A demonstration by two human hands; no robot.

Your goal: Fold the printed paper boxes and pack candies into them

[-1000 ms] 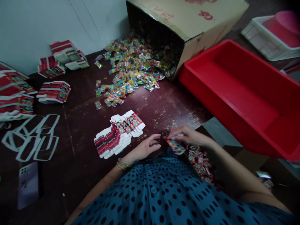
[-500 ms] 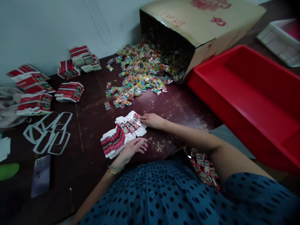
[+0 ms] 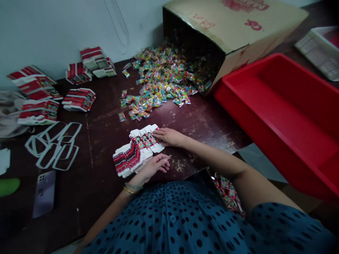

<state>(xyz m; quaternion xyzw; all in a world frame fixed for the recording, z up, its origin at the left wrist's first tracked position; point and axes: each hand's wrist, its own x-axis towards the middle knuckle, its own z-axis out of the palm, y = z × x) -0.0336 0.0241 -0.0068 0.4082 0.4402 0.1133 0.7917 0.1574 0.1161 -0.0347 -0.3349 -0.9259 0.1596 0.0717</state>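
A fanned-out stack of flattened candy boxes, white with red and black print, lies on the dark table in front of me. Over its right end rests my right hand, fingers stretched out and lying on the printed panels; the thumb is hidden. My left hand is at the near edge of the stack, palm partly turned up, with loosely bent fingers apart and nothing in them. Beyond the stack spreads a heap of small wrapped candies, spilling from a cardboard box on its side.
A big red plastic tub stands at right, with a white basket behind. Bundles of folded cartons sit at left, near white looped bands and a phone. Filled packets lie in a container below the table edge.
My right hand has slid slightly left, further over the stack's right end. My left hand has shifted a little to the right. The camera view has moved slightly.
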